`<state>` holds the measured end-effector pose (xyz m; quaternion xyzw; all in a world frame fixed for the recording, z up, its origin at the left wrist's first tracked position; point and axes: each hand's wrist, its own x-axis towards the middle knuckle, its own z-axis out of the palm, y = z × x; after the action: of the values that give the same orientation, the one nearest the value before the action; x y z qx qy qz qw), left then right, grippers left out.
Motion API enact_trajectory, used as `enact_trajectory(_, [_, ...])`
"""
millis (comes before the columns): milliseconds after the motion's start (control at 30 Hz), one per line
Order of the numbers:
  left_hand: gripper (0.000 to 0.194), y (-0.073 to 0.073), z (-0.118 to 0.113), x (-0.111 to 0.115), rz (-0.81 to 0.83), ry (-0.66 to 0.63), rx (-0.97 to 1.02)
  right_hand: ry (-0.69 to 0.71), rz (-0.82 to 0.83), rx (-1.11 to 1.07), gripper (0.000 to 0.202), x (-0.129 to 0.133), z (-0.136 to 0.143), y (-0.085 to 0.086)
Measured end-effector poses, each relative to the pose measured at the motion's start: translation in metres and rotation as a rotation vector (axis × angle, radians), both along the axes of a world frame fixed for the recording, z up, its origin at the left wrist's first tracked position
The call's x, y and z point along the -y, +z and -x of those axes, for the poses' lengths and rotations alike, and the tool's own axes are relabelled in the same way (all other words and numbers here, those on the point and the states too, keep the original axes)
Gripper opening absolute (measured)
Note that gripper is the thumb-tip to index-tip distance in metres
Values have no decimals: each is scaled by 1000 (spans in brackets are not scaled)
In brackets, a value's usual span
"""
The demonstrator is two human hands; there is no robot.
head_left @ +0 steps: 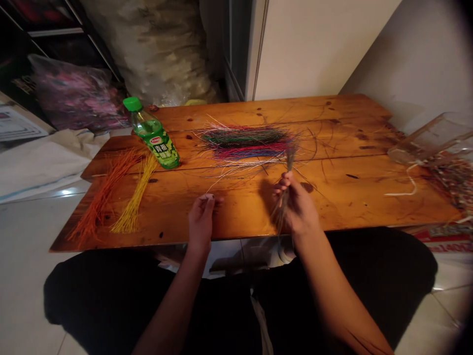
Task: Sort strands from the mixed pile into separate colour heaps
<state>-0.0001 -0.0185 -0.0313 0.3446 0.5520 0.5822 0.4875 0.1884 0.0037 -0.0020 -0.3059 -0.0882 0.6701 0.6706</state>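
Note:
My right hand (299, 204) is wrapped around a thin bundle of dark grey-brown strands (290, 155), whose ends fan out above and below the fist. My left hand (201, 217) is closed in a pinch above the front of the wooden table; a pale thin strand reaches close to its fingertips, but I cannot tell whether it is held. Beyond both hands lies a pile of loose strands (247, 140) in green, red, blue and white. To the left, a bundle of yellow strands (135, 197) and a bundle of orange strands (105, 197) rest on the tabletop.
A green-capped drink bottle (158, 140) stands by the yellow bundle on the wooden table (351, 197). At the right edge, a clear plastic container (424, 138) lies beside a heap of mixed cut strands (456, 182). Filled bags (74, 93) sit behind on the left.

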Motion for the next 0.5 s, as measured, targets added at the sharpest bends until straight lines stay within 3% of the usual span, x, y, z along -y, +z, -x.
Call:
enact_trajectory(100, [24,7,-1,4,81,-74,275,100,20,95,13,6,22,-6])
enact_trajectory(200, [29,10,-7,9,144,-175,417,154,-30,222,16,11,35,-12])
enact_trajectory(500, [23,4,-21,21,243,-460,478,162,-86,394,17,14,42,-14])
